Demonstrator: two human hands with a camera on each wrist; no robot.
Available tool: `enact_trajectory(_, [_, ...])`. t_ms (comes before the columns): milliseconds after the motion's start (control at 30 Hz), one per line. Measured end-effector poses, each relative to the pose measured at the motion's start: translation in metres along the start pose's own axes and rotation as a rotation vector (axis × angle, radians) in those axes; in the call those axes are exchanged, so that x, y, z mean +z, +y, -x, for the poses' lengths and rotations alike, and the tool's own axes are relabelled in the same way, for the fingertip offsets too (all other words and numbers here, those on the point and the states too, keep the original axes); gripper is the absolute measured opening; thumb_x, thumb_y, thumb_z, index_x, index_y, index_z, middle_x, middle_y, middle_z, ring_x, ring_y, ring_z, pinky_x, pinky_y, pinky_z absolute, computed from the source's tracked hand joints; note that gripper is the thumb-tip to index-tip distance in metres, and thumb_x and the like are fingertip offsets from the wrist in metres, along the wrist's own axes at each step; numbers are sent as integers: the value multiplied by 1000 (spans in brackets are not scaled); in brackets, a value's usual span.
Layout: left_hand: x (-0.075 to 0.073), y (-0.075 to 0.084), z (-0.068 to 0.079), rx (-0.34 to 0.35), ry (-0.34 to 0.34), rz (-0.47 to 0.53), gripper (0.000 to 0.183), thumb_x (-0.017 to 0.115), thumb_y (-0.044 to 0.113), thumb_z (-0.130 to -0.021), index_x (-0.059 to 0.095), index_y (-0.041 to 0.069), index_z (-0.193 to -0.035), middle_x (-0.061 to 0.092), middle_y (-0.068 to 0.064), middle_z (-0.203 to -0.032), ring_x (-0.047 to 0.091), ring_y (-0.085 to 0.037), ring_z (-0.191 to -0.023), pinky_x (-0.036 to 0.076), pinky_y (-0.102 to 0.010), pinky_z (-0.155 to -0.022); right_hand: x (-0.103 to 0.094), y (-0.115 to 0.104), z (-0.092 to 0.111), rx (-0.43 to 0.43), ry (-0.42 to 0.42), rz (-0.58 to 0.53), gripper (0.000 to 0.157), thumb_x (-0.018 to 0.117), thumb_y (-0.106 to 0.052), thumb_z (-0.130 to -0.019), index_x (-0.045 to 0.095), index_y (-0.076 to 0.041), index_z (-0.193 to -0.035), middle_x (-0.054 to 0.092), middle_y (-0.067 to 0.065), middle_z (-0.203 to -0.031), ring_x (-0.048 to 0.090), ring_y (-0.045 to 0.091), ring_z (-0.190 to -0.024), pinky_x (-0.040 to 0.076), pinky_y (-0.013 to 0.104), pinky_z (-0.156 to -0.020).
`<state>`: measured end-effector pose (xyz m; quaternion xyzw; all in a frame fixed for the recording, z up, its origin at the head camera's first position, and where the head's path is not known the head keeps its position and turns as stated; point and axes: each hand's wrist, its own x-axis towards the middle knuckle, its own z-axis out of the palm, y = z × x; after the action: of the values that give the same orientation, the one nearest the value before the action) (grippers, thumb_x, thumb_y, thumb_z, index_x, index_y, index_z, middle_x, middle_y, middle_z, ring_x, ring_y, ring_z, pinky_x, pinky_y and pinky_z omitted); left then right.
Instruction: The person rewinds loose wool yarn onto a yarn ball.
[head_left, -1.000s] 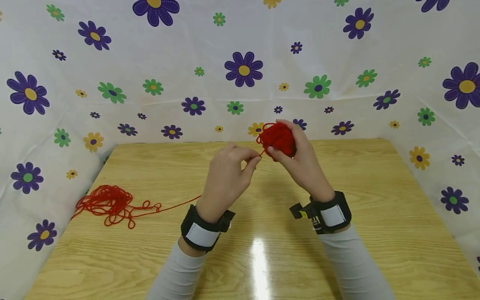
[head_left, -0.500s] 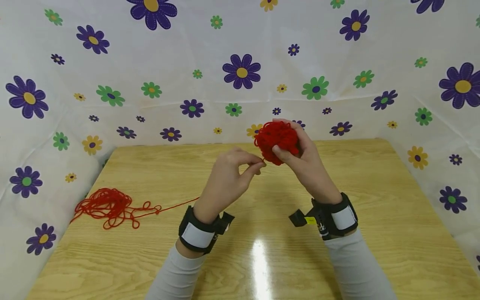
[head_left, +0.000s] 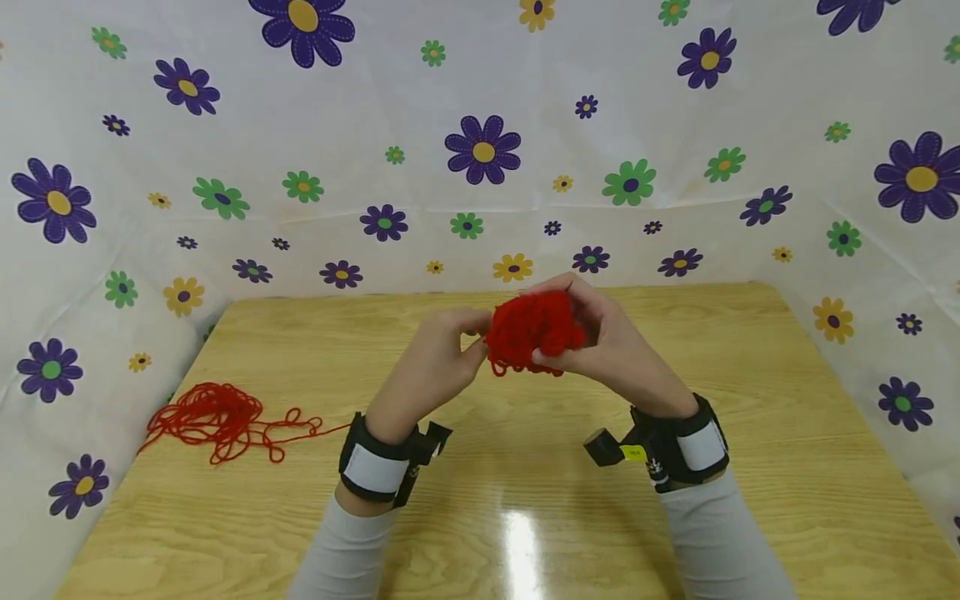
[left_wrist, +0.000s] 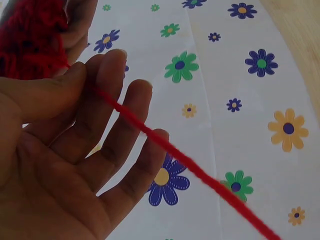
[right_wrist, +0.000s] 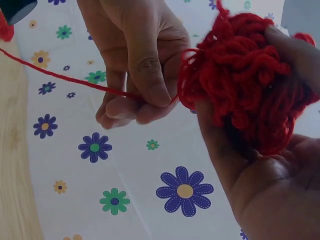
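Observation:
My right hand [head_left: 611, 342] grips a red ball of yarn [head_left: 528, 327], thumb in front and fingers behind, above the middle of the table. Loose loops stick out from the ball [right_wrist: 245, 75] in the right wrist view. Just left of it, my left hand [head_left: 435, 358] pinches the yarn strand [left_wrist: 185, 159] between thumb and forefinger, close to the ball. From that pinch the strand crosses the other fingers and runs down toward a loose red yarn heap [head_left: 213, 414] on the table's left. Part of the strand is hidden behind my left wrist in the head view.
The wooden table [head_left: 675, 533] has a glare streak near its front. A white cloth [head_left: 420, 100] printed with flowers stands behind it and along both sides. Each wrist wears a black strap [head_left: 378, 462] with a small camera.
Both hands have come down toward me, and the ball has moved lower and slightly left. The ball has turned in my right hand, its loops now at the bottom. The heap stays put.

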<state>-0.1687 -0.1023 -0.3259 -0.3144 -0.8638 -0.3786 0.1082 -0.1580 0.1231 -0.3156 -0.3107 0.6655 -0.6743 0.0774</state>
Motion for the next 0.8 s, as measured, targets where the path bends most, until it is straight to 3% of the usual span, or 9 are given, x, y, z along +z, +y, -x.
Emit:
enact_trajectory(200, [-6,-2,-1,2,5,-7,10,66,-2,-89,72,6,-90,69,1,-86,62,-10,-82,51,-29,-79,1,4,-2,-25,-124,93,56,75,6,-79,54,-6,-129,59,8,-122,58,27,-109,51,45,-87])
enact_trajectory(367, [-8,1,1,-13,-17,-12,6,67,3,-90,70,7,-89,69,2,-85,62,-8,-78,52,-26,-77,3,7,-3,-20,-166,220,54,80,-2,-76,58,-8,-125,63,2,-118,60,19,-105,51,38,-87])
enact_trajectory(567, [-8,3,2,-22,-20,-24,7,65,4,-92,65,9,-87,64,4,-78,55,-9,-67,50,-23,-64,4,9,-4,-57,-142,356,50,83,-5,-74,63,-11,-119,64,-4,-112,61,14,-98,53,34,-82])
enact_trajectory(800, [-7,13,3,-55,-24,-106,3,65,6,-93,65,7,-90,63,2,-81,54,-11,-66,50,-19,-58,6,12,-5,-60,-77,546,48,84,-10,-73,66,-10,-117,67,-7,-107,61,8,-90,53,27,-78])
